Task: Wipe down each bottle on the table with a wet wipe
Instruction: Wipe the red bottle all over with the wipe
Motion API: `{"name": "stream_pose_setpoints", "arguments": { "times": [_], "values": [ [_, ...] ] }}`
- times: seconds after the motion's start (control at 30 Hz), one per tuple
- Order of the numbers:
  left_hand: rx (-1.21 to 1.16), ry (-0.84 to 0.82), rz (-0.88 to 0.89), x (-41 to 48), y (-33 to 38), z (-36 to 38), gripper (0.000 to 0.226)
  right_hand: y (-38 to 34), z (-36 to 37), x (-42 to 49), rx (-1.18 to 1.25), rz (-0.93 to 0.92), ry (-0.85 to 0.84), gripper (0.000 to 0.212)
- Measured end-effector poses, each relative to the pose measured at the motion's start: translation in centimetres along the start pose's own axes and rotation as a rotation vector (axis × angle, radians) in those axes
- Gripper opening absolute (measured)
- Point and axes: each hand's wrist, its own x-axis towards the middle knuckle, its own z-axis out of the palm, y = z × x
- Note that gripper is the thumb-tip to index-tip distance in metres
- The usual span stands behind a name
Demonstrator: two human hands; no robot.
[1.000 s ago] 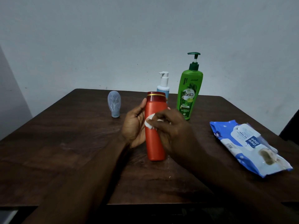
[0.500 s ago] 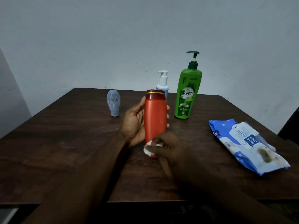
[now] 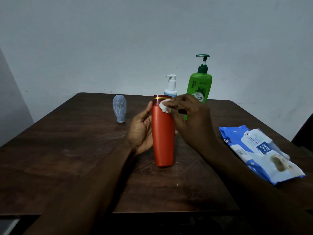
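An orange bottle (image 3: 163, 134) with a dark red cap stands upright at the middle of the brown table (image 3: 71, 150). My left hand (image 3: 141, 131) grips its left side and back. My right hand (image 3: 188, 116) pinches a small white wet wipe (image 3: 164, 106) and presses it against the bottle's shoulder, just under the cap. Behind stand a white-and-blue pump bottle (image 3: 171, 85) and a tall green pump bottle (image 3: 200, 83), both partly hidden by the orange bottle and my right hand. A small bluish bottle (image 3: 119, 108) stands cap down at the back left.
A blue and white pack of wet wipes (image 3: 257, 150) lies flat on the table's right side, its flap open. A pale wall (image 3: 152, 39) rises right behind the table's far edge.
My right hand has carried the wipe from the bottle's base up its front to the shoulder. My left hand keeps its hold on the bottle.
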Motion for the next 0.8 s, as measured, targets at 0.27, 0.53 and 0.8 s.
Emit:
{"name": "stream_pose_setpoints", "arguments": {
  "times": [0.27,0.53,0.8],
  "values": [
    [0.046,-0.009,-0.01,0.1,0.1,-0.5,0.069,-0.9,-1.5,-6.6,0.04,0.108,-0.188,0.019],
    [0.078,0.01,0.006,0.2,0.2,-0.3,0.066,-1.9,-1.8,-9.7,0.111,0.085,-0.336,0.019],
    [0.025,0.055,0.017,-0.7,1.0,0.4,0.055,-3.1,-0.7,-4.3,0.035,0.001,-0.218,0.017]
  ]
}}
